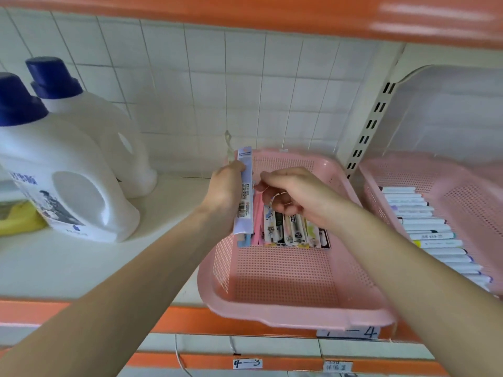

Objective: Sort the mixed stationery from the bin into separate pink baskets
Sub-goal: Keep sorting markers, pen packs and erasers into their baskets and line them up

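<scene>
The left hand (227, 186) holds a flat pen pack (244, 191) upright, fingers and thumb curled round its upper half, barcode facing the camera, its lower end down among the row of pen packs (291, 229) standing across the far half of the pink basket (272, 314) on the shelf (81, 262). The right hand (294, 197) hangs over that row with its fingers curled down towards the tops; whether they pinch a pack or only touch one I cannot tell. The risk I see is the row itself: the packs lean on each other with nothing behind them, so pushing a new one in at the left end could tip them forward. The basket also overhangs the shelf edge, and a hard downward press might rock it. A second pink basket (462, 183) of markers (432, 232) sits just beside it, and two detergent bottles (68, 180) stand well apart to the left.
</scene>
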A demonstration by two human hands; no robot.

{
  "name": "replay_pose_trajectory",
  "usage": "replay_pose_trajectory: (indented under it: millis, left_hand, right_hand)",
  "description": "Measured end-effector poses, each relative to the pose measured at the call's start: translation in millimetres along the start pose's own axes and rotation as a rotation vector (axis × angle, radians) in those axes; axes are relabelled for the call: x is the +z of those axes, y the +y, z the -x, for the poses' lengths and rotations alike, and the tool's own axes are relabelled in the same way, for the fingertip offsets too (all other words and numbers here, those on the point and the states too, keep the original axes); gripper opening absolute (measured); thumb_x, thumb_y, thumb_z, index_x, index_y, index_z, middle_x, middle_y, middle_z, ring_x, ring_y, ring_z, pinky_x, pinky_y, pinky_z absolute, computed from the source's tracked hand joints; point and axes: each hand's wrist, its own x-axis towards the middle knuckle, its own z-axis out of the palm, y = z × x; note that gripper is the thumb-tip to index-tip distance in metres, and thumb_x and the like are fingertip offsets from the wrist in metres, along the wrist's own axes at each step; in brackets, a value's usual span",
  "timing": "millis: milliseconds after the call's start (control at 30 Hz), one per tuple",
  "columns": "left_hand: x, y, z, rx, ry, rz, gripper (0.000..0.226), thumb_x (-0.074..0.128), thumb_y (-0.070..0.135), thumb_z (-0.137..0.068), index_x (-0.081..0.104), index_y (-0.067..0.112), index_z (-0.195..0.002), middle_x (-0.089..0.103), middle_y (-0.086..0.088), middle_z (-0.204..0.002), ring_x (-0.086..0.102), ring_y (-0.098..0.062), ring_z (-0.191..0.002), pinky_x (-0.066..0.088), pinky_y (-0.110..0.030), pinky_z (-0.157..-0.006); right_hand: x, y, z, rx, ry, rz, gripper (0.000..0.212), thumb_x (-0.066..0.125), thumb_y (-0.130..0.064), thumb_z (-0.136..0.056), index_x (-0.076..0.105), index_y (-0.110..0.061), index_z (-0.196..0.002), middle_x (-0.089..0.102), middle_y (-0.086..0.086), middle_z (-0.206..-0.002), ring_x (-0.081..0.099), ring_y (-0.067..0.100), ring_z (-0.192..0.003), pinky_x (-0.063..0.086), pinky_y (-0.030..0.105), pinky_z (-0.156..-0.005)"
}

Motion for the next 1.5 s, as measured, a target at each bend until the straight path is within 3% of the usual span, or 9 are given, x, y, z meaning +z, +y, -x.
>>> replay_pose_trajectory:
  millis: [133,300,367,467,700,933,1133,1267,1500]
  left_hand:
    - [13,-7,2,0.043,0.003,-0.007,0.036,0.040,0.020,-0.098,0.056,0.003,-0.125,0.064,-0.015,-0.080,0.061,-0.028,-0.066,0.054,-0.037,-0.058]
    - [20,-10,6,-0.035,-0.157,0.103,0.053,0.039,0.036,-0.100,0.068,0.009,-0.064,0.054,-0.013,-0.067,0.049,-0.026,-0.055,0.038,-0.036,-0.055]
    - [19,-11,5,-0.077,-0.235,0.163,0.046,0.038,0.044,-0.094,0.064,0.007,-0.085,0.040,-0.007,-0.065,0.031,-0.018,-0.051,0.021,-0.029,-0.049]
    - [15,-15,-2,-0.107,-0.184,0.150,0.045,0.032,0.040,-0.093,0.063,0.009,-0.106,0.043,-0.006,-0.068,0.033,-0.017,-0.053,0.024,-0.025,-0.048]
    - [15,-10,-10,-0.094,-0.025,-0.002,0.020,0.036,0.006,-0.095,0.053,0.004,-0.086,0.046,-0.006,-0.065,0.040,-0.015,-0.054,0.033,-0.028,-0.054]
    - [12,-13,-30,0.101,0.049,-0.811,0.020,0.043,-0.003,-0.095,0.057,0.009,-0.101,0.052,-0.001,-0.090,0.055,-0.019,-0.081,0.049,-0.030,-0.071]
    - [12,-21,-38,0.186,-0.095,-1.170,0.034,0.052,-0.001,-0.094,0.061,0.013,-0.124,0.054,-0.003,-0.116,0.055,-0.020,-0.101,0.045,-0.024,-0.079]
    - [12,-27,-53,0.237,-0.155,-1.295,0.035,0.056,0.003,-0.094,0.057,0.014,-0.127,0.054,-0.009,-0.125,0.050,-0.018,-0.096,0.033,-0.015,-0.056]
    - [14,-34,-49,0.356,-0.174,-1.656,0.017,0.052,0.008,-0.101,0.053,0.006,-0.118,0.048,-0.016,-0.115,0.053,-0.027,-0.095,0.043,-0.035,-0.075]
  right_hand:
    - [1,0,16,0.000,0.024,0.060,0.022,0.065,-0.038,-0.092,0.067,-0.018,-0.081,0.066,-0.005,-0.069,0.051,0.008,-0.051,0.031,0.017,-0.041]
    - [-6,6,25,0.024,0.105,-0.017,0.009,0.065,-0.017,-0.089,0.066,-0.014,-0.080,0.063,-0.002,-0.065,0.052,0.008,-0.050,0.032,0.020,-0.044]
    - [-13,7,26,0.027,0.155,-0.080,0.015,0.059,-0.012,-0.087,0.062,-0.014,-0.073,0.060,-0.005,-0.057,0.054,0.010,-0.051,0.036,0.023,-0.049]
    - [-23,9,26,0.018,0.232,-0.091,0.007,0.059,-0.009,-0.085,0.055,-0.010,-0.079,0.048,-0.001,-0.057,0.046,0.012,-0.051,0.035,0.020,-0.044]
    - [-26,12,20,0.060,0.249,0.023,0.008,0.070,-0.021,-0.086,0.066,-0.015,-0.083,0.052,0.009,-0.074,0.046,0.017,-0.062,0.036,0.029,-0.056]
    - [-31,29,11,0.051,0.257,0.138,0.019,0.077,-0.029,-0.084,0.077,-0.011,-0.082,0.063,-0.014,-0.061,0.054,0.000,-0.056,0.040,0.017,-0.059]
    - [-33,44,-10,0.159,0.229,0.315,0.015,0.079,-0.008,-0.080,0.076,-0.015,-0.093,0.068,-0.005,-0.076,0.061,0.008,-0.066,0.054,0.023,-0.068]
    - [-30,46,-23,0.170,0.210,0.407,0.012,0.076,-0.007,-0.083,0.074,-0.017,-0.090,0.068,-0.003,-0.083,0.065,0.016,-0.085,0.056,0.030,-0.087]
    - [-21,50,-35,0.145,0.164,0.711,0.015,0.075,-0.014,-0.085,0.075,-0.013,-0.099,0.070,0.001,-0.096,0.063,0.017,-0.089,0.046,0.020,-0.067]
